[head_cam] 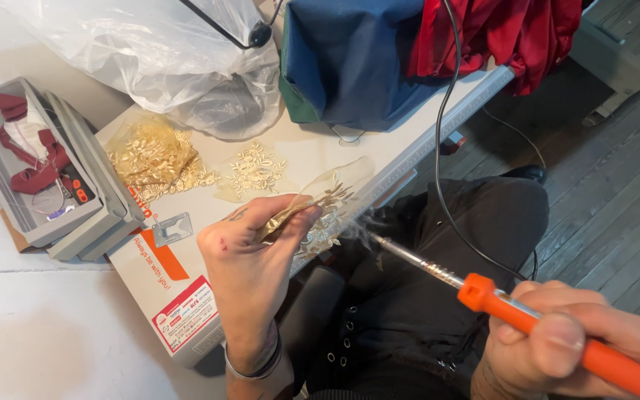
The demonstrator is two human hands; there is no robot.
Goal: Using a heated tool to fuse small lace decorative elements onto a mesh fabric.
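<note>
Head view, single entry.

Your left hand (250, 255): fingers pinched on a strip of gold lace trim (320, 215), held over the edge of the surface (53, 333).

Your right hand (557, 348): fist wrapped around the orange handle of a soldering iron (498, 300). Long axis runs from lower right to upper left; metal tip points at the trim's edge, thin smoke there.

Progress, as judged: cutting under way; separated lace motifs (253, 170) and a lace pile (153, 155) lie on the surface, with this strip unfinished.

Nearby: grey trays (75, 215), plastic bag (187, 67).
</note>
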